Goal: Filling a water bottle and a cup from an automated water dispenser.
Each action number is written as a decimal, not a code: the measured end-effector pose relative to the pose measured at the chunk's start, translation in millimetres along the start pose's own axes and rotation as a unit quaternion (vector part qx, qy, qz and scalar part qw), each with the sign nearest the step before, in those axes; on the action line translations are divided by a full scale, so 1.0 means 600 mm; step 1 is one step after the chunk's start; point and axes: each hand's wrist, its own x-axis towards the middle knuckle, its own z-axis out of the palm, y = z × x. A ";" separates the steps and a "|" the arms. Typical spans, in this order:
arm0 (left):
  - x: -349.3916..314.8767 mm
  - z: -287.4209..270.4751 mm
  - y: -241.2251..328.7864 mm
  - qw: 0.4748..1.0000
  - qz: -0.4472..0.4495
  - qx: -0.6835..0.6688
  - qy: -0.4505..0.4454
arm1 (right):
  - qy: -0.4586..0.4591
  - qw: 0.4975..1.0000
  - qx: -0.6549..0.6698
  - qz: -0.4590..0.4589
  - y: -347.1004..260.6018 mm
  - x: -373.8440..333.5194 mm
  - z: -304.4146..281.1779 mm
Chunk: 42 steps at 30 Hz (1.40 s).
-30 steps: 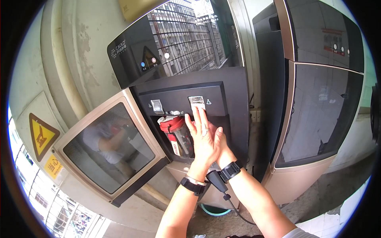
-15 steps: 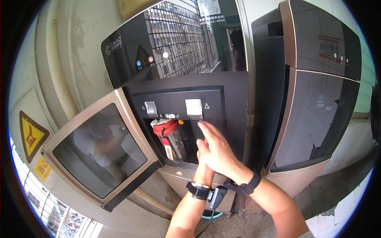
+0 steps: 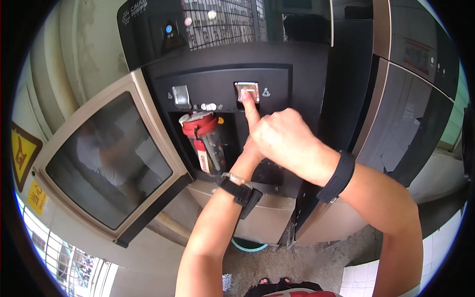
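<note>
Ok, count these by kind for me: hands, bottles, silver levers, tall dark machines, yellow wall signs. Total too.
Hands: 2
Red-lidded bottle: 1
Silver levers: 2
Tall dark machines: 2
Yellow wall signs: 2
Total: 9

Daylight exposure, moderately bright, with glare: bars and a building façade mirrored in the glossy upper panel [image 3: 227, 24] above the red-lidded bottle [image 3: 205, 143], a dim reflection of a person in the door pane [image 3: 109, 163] left of the bottle, and near-white overexposure at the barred opening [image 3: 59, 262] far to its lower left. Recess [image 3: 232, 133] around the bottle in deep shade, bottle lettering slightly soft; fisheye bowing, strongest farthest from the bottle, within a black, blue-fringed border.
</note>
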 end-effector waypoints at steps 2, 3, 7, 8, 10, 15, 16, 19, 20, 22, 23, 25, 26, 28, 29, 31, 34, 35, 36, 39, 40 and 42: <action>-0.013 -0.002 0.000 1.000 -0.017 0.020 -0.007 | -0.005 1.000 -0.023 0.009 0.004 0.000 -0.002; -0.012 0.005 0.006 0.999 -0.025 0.031 -0.011 | 0.007 1.000 -0.005 0.008 0.007 -0.003 -0.002; -0.026 -0.012 0.056 0.996 -0.036 0.080 -0.028 | -0.010 1.000 0.013 0.024 -0.006 -0.001 -0.019; -0.036 -0.016 0.056 0.994 -0.041 0.092 -0.038 | -0.009 1.000 0.009 0.025 -0.004 0.000 -0.017; -0.049 -0.011 0.062 0.990 -0.054 0.118 -0.057 | -0.049 0.997 0.062 0.026 -0.002 0.001 -0.008; -0.066 -0.020 0.040 0.969 -0.011 -0.220 -0.109 | -0.003 0.997 0.069 0.031 -0.015 0.003 -0.008; -0.070 -0.008 0.048 0.969 -0.009 -0.221 -0.108 | -0.014 0.997 0.068 0.037 -0.014 0.003 -0.007; -0.089 0.039 0.059 0.987 -0.004 -0.162 -0.002 | -0.017 0.997 0.055 0.045 -0.005 -0.004 0.003; -0.089 0.031 0.055 0.987 0.001 -0.162 0.003 | -0.003 0.998 0.050 0.044 -0.007 -0.003 0.003; -0.080 -0.007 0.035 0.947 0.215 0.236 0.025 | 0.011 0.998 0.051 0.043 -0.019 0.005 0.002; -0.084 -0.008 0.030 0.829 0.397 0.391 0.054 | 0.011 0.997 0.050 0.055 -0.021 0.007 0.003; -0.121 -0.017 0.026 0.816 0.322 0.475 0.065 | -0.029 0.992 0.082 0.096 -0.021 0.004 -0.007; -0.144 -0.020 0.024 0.795 0.245 0.551 0.072 | -0.026 0.992 0.079 0.098 -0.019 -0.008 0.001; -0.189 -0.052 0.005 0.734 0.361 0.565 0.112 | 0.185 0.951 0.228 0.092 -0.027 -0.041 0.035; -0.211 -0.070 0.004 0.727 0.395 0.541 0.151 | 0.158 0.947 0.264 0.096 -0.042 -0.055 0.050; -0.238 -0.101 0.016 0.688 0.442 0.517 0.252 | 0.130 0.937 0.311 0.090 -0.074 -0.079 0.090; -0.228 -0.139 0.037 0.650 0.435 0.504 0.365 | 0.076 0.903 0.399 0.138 -0.113 -0.090 0.140; -0.217 -0.154 0.040 0.670 0.434 0.480 0.365 | 0.076 0.891 0.426 0.141 -0.125 -0.088 0.139; -0.203 -0.168 0.043 0.689 0.431 0.456 0.362 | 0.072 0.880 0.447 0.142 -0.132 -0.088 0.132; -0.162 -0.185 0.045 0.769 0.351 0.432 0.312 | 0.073 0.869 0.474 0.118 -0.144 -0.117 0.127; -0.154 -0.185 0.046 0.772 0.353 0.429 0.307 | 0.066 0.867 0.481 0.113 -0.141 -0.139 0.120; -0.135 -0.190 0.043 0.808 0.339 0.386 0.290 | 0.032 0.862 0.496 0.099 -0.128 -0.190 0.096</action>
